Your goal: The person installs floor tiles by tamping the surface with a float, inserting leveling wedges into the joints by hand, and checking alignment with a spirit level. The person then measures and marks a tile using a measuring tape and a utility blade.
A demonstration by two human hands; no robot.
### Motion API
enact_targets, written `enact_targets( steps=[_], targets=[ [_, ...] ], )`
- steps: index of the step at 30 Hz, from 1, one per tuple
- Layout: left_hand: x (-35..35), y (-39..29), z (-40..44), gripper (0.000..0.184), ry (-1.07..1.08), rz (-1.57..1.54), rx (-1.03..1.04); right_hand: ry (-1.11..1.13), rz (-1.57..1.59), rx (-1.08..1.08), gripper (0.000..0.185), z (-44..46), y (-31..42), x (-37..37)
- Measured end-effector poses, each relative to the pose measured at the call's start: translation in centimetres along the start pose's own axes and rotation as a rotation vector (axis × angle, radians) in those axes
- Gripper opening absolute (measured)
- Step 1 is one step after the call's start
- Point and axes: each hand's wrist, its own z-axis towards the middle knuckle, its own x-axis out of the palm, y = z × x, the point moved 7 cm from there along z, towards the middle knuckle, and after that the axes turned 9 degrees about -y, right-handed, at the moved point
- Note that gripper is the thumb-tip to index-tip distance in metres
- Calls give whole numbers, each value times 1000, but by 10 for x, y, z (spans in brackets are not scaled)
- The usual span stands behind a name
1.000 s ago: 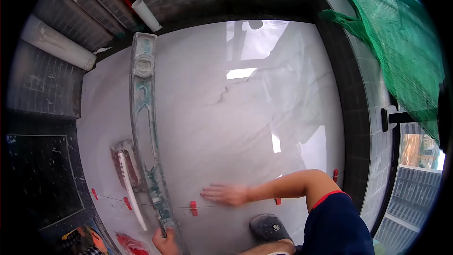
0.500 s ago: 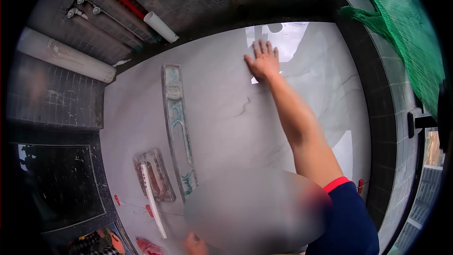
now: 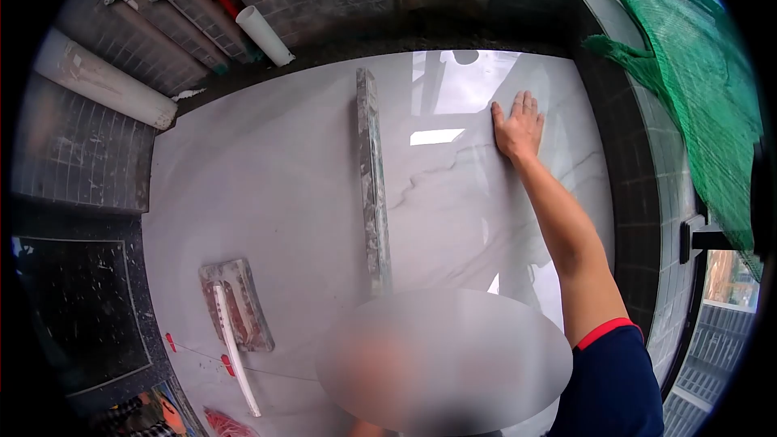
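Note:
My right hand lies flat on a glossy white tile with grey veins, fingers stretched and fairly close together. To its left, a dusty spirit level stands on its narrow edge across the tile, its near end lost in a blurred oval. My left hand shows only as a skin-toned smear inside that oval, in line with the level; its fingers and grip are hidden. Farther left, a notched-looking plastering trowel with a long white handle rests on the tiles.
Red tile clips sit along a joint at lower left, near a red bundle. White pipes and a thick pipe run along the left wall. Green netting hangs at right beside a dark tiled ledge.
The spirit level has gone from lying flat to standing on edge, farther right on the tile. My right hand has slid right and slightly nearer. The view has shifted slightly.

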Motion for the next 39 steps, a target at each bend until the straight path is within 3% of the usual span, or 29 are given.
enact_targets(
  steps=[2, 8, 17, 21, 23, 27, 30, 39],
  targets=[
    [6, -30, 12, 22, -195, -114, 228, -5, -7, -6, 85, 0, -2, 1],
    [46, -50, 46, 22, -262, -90, 330, -12, 7, 13, 84, 0, -1, -8],
    [58, -64, 51, 28, -263, 14, 372, -16, 35, 10, 83, -2, -2, -5],
    [32, -28, 77, 40, -170, -121, 210, -92, 12, -36, 82, -1, -2, -1],
    [14, -13, 84, 44, -473, 87, 519, -93, 16, -32, 82, 1, -2, -1],
    [27, 17, 85, 57, -444, 276, 638, -62, 0, -24, 83, 3, -1, 1],
    [26, 18, 87, 62, -383, 316, 575, -48, -25, -34, 84, 3, -1, 3],
    [22, 13, 90, 62, -429, 266, 637, -59, -44, -47, 85, 4, -2, 10]
  ],
)
